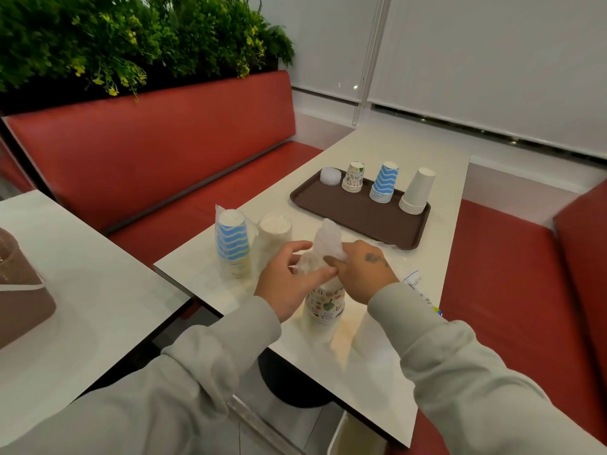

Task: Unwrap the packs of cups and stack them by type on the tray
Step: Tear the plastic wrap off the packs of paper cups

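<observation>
Patterned cup pack (323,303): your left hand (289,284) grips it, right hand (358,270) pinches the wrap (328,236); peel upward, keeping it upright.

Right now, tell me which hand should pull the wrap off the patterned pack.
Right. The right hand pinches the bunched wrap above the patterned pack; the left hand grips the pack's top, likely steadying it.

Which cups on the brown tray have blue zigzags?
The stack of blue-and-white zigzag paper cups, second from the right on the brown plastic tray. Its neighbours are a plain white stack and a leaf-patterned stack.
</observation>
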